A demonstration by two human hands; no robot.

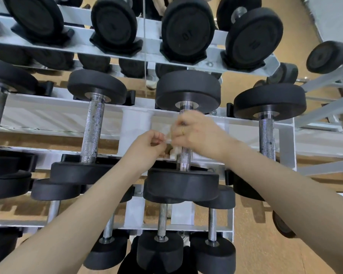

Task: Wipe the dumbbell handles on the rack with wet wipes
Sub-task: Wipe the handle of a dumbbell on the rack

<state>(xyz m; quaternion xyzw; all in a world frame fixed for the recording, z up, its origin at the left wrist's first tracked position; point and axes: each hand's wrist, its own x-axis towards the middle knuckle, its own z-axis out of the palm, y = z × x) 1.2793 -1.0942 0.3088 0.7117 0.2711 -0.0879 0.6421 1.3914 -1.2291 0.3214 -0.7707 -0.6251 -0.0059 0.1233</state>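
**Knurled steel handle, middle tier: wipe being set around the bar**

White damp wipe, thin and crumpled (171,144), sits at the left side of the knurled chrome handle of the black round-headed dumbbell (185,155) on the middle shelf of the white-painted steel rack (48,111). Our left hand (150,144) pinches the wipe's edge between thumb and fingertips. Our right hand (198,131), a thin gold ring (183,131) on one finger, curls over the upper part of the bar with the wipe under its fingers; how far the wipe wraps round we cannot tell.

Step, as we judge it: positioning the wipe on this handle, rubbing not yet clearly under way. Next move calls for closing the wipe fully round the bar and stroking along its length.

Room: travel is bounded by the two black heads at either end. The neighbouring speckled knurled handle (92,127) stands well apart on the left, so knuckles have free space sideways.
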